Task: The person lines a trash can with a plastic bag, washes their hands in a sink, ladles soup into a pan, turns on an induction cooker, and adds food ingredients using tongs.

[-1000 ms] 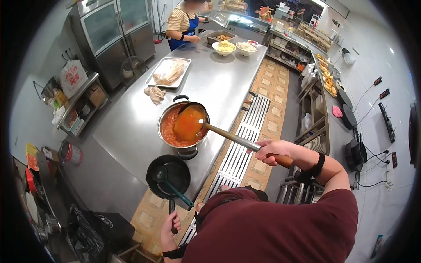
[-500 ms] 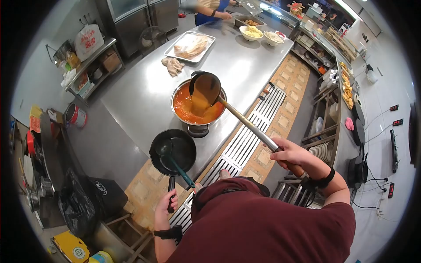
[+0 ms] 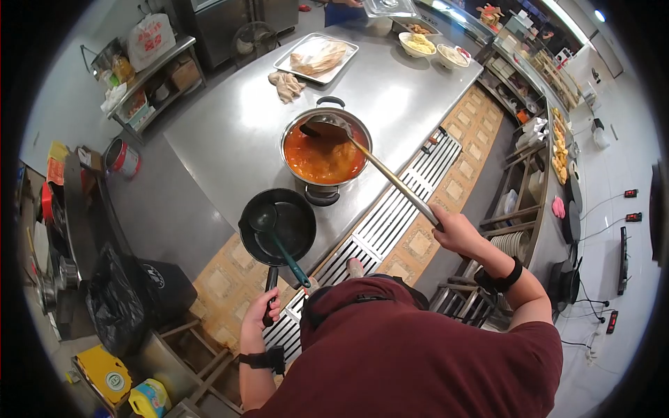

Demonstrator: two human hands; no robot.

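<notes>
My right hand (image 3: 456, 232) is closed round the handle of a long ladle (image 3: 394, 180). The ladle's bowl dips into orange-red soup (image 3: 313, 159) inside a steel pot (image 3: 284, 143) with two black side handles. My left hand (image 3: 260, 311) grips the black handle of a dark frying pan (image 3: 300, 230), held level beside the pot. Lying in the pan is a dark green spoon-like utensil (image 3: 284, 254); its handle sticks out over the rim toward me.
On the steel table (image 3: 223, 132) are a tray (image 3: 333, 75) with wrapped flat food, a crumpled cloth (image 3: 286, 87) and two bowls (image 3: 418, 47). A co-worker's hand holds a clear lid (image 3: 390, 7) at the far end. A floor grate (image 3: 390, 223) runs along the right.
The ladle has gone from tipped above the pot, pouring, to down in the soup. My right hand has lowered slightly. At the far end, the co-worker has moved partly out of view.
</notes>
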